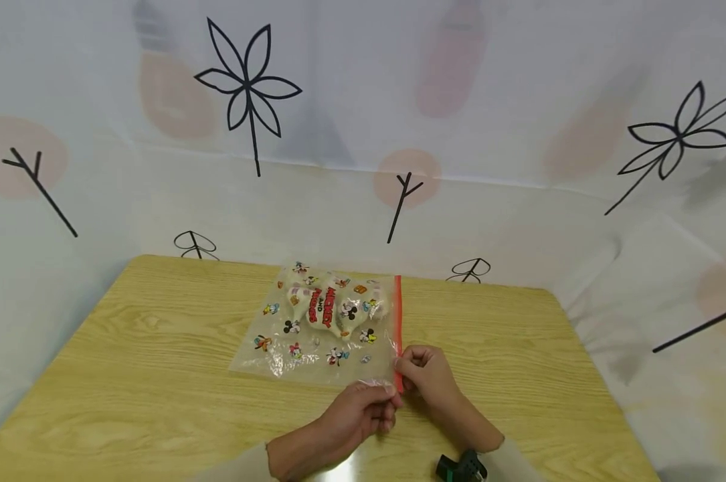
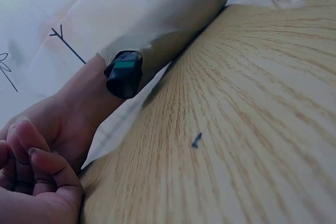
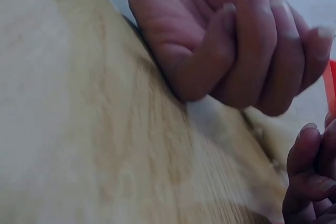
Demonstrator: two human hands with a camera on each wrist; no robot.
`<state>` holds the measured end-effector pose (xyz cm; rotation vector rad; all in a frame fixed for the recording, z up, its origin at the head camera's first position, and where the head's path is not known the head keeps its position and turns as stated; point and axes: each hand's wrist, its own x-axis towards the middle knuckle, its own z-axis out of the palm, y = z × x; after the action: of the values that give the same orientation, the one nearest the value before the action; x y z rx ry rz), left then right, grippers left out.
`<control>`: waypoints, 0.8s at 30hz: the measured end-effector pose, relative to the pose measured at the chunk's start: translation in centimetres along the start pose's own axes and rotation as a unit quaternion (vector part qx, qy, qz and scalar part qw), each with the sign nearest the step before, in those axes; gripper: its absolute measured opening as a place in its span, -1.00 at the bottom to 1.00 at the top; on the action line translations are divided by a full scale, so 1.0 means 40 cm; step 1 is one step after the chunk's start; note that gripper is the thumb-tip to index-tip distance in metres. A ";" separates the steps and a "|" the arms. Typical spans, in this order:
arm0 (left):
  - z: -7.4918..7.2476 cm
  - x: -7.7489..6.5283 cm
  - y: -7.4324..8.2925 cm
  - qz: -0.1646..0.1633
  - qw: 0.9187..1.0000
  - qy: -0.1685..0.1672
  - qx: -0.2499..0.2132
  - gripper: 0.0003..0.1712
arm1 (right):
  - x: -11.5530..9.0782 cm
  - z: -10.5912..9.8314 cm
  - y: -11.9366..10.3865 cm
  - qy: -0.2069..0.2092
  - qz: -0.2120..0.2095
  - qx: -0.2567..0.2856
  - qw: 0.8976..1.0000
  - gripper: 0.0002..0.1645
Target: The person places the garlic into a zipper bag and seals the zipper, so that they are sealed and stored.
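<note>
A clear plastic zip bag (image 1: 326, 358) printed with cartoon figures lies flat on the table, with several pale rounded objects (image 1: 326, 309) inside. Its red zip strip (image 1: 398, 308) runs down the right edge. At the strip's near end, my left hand (image 1: 356, 414) pinches the bag's corner between thumb and forefinger, the other fingers curled. Just beyond it my right hand (image 1: 430, 376) pinches the strip. In the right wrist view, the left hand (image 3: 220, 40) hangs near the red strip (image 3: 331, 85). The left wrist view does not show the bag.
The wood-grain table (image 1: 176, 402) ends at a patterned cloth backdrop (image 1: 338, 214) behind and at the sides. A black device (image 1: 462, 466) sits on the right wrist. A small dark mark (image 2: 197, 140) shows on the tabletop in the left wrist view.
</note>
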<state>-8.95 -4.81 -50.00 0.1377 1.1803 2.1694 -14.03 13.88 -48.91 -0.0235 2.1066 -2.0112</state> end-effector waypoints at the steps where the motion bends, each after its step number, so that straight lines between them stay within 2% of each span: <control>1: 0.001 0.000 0.001 -0.001 1.000 0.001 0.001 -0.77 | 0.005 -0.001 0.001 0.006 -0.008 0.000 1.000 -0.68; 7: 0.001 -0.001 0.006 -0.004 1.000 -0.001 0.002 -0.76 | 0.036 -0.009 0.000 0.010 -0.031 -0.005 0.999 -0.68; 24: -0.001 0.000 0.011 0.002 1.000 -0.014 0.001 -0.75 | 0.115 -0.029 -0.002 -0.001 -0.059 -0.029 0.998 -0.72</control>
<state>-9.17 -5.01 -49.68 0.1721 1.1673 2.1634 -18.71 14.24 -49.51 -0.1621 2.2097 -2.0122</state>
